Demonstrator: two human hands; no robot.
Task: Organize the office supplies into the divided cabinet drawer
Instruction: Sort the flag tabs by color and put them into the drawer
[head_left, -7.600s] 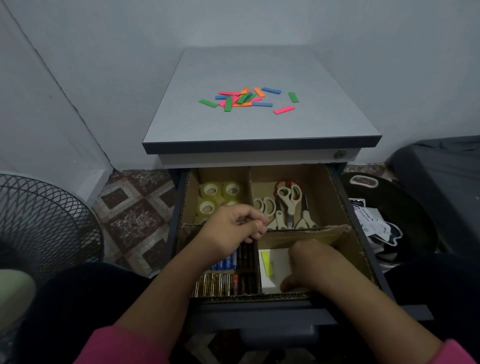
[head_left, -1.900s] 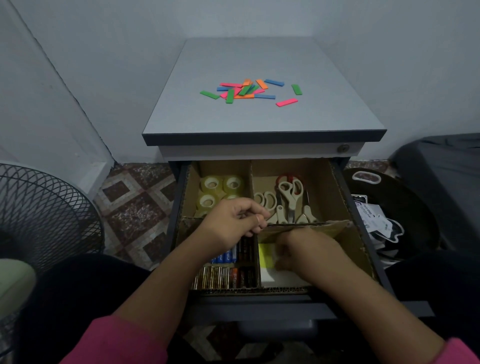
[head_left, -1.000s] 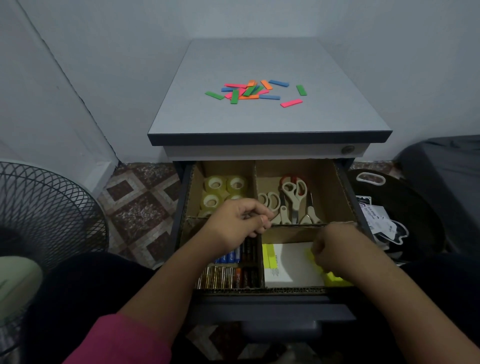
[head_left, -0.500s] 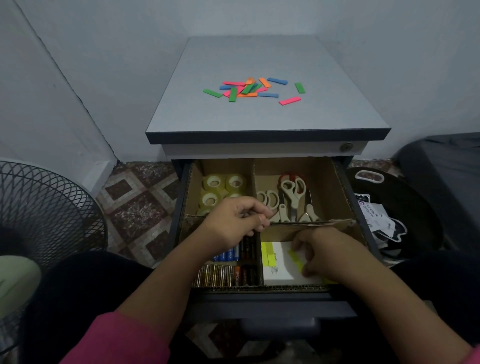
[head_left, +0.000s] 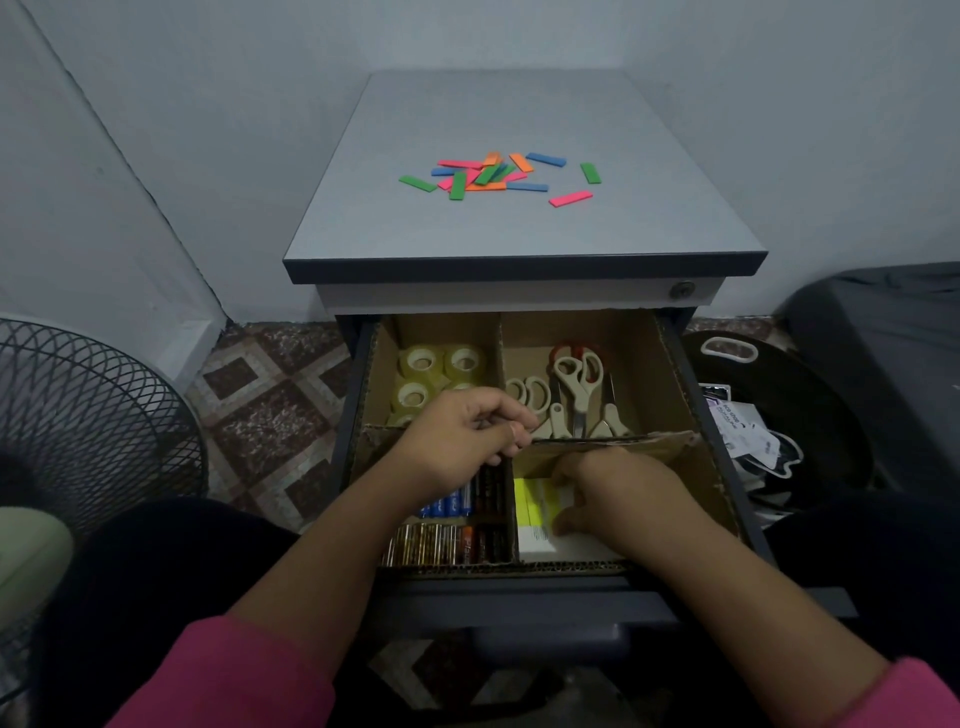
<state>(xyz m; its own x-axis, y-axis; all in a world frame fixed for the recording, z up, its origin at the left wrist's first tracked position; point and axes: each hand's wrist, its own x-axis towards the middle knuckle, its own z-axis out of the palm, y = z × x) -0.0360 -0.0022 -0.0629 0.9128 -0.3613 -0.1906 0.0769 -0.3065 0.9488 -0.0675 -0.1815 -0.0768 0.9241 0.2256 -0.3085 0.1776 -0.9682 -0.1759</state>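
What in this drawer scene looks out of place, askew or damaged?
The cardboard divider across the drawer sags unevenly, its right end crumpled and frayed. Coloured strips lie scattered in a loose heap on the cabinet top, not sorted into any compartment.

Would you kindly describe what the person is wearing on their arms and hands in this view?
Both forearms are bare, with pink sleeves pushed up toward the elbows: the left sleeve and the right sleeve. The left hand and right hand wear no gloves; no rings, watch or bracelets are visible.
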